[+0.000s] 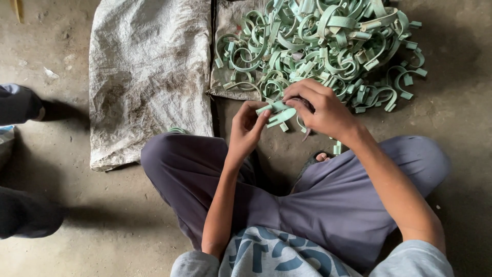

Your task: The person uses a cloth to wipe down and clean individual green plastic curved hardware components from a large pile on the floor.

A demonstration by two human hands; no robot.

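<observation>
1. A pale green curved plastic clip (279,114), a flat strip bent into a U with squared ends, is held between both hands just above the floor, in front of the crossed legs.
2. Its open ends point down and to the left; part of it is hidden under the fingers.
3. It sits at the near edge of the big heap of pale green curved plastic clips (320,48), which lies tangled on the concrete floor and partly on a worn sack.

Bare grey concrete floor (61,51) lying stained and dusty; dirty white woven sack (148,77) lying flat on it; soft daylight falling evenly, shadows pooling at right.
</observation>
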